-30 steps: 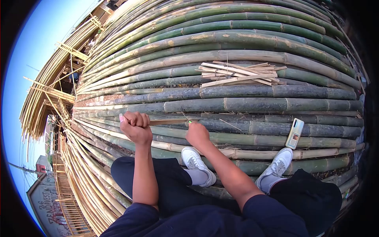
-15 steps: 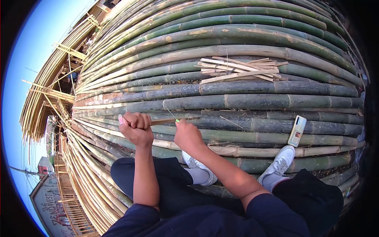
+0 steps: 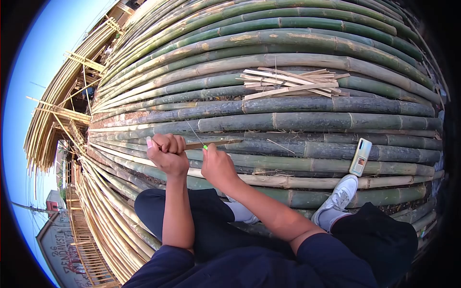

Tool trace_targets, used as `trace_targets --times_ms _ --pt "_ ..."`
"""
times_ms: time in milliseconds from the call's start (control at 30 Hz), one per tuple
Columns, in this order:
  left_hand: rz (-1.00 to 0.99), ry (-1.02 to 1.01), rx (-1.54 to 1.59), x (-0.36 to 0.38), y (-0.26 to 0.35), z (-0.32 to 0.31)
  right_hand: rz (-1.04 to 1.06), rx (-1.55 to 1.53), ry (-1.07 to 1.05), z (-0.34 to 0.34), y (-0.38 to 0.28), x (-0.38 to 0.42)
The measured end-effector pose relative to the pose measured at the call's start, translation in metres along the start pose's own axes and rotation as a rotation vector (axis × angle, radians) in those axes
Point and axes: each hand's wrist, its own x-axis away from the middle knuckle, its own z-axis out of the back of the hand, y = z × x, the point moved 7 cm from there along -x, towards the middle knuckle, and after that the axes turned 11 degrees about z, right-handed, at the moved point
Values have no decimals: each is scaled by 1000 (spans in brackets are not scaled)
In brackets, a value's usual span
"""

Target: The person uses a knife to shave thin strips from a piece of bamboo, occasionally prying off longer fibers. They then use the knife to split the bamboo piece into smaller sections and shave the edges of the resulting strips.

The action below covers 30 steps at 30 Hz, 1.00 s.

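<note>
My left hand (image 3: pixel 168 156) is closed in a fist around one end of a thin bamboo strip (image 3: pixel 223 142), which points out to the right. My right hand (image 3: pixel 218 167) is closed on a knife; its bright green part (image 3: pixel 205 147) shows above the fingers, and a thin blade slants up and left from there. The blade crosses the strip close to my left fist. Most of the knife's handle is hidden in my right hand.
Long bamboo poles (image 3: pixel 307 122) lie side by side beneath me. A pile of split bamboo strips (image 3: pixel 293 86) rests on them farther out. A phone (image 3: pixel 360 156) lies to the right, by my white shoe (image 3: pixel 338 199). Stacked poles (image 3: pixel 67 108) stand on a rack at left.
My right hand and the knife have moved left along the strip, closer to my left fist. My left hand has barely moved.
</note>
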Motion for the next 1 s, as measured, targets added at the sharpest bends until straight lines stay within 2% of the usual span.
trace_targets --times_ms 100,600,667,733,867,900,1000 --pt "8 21 20 -3 2 7 52 28 42 -8 10 -3" --pt "-17 119 45 -1 14 36 92 204 -34 -30 -3 -2" --pt "-1 117 49 3 14 33 -47 295 -99 -34 8 2" --pt "-13 77 23 8 12 26 -397 277 -156 -47 106 21" --pt "18 -39 2 1 0 -1 -339 328 -166 -13 133 32" --pt "32 -53 -4 5 -2 -5 -355 321 -198 -10 132 34" --pt "57 -34 7 -10 -5 -14 -142 156 27 29 21 3"
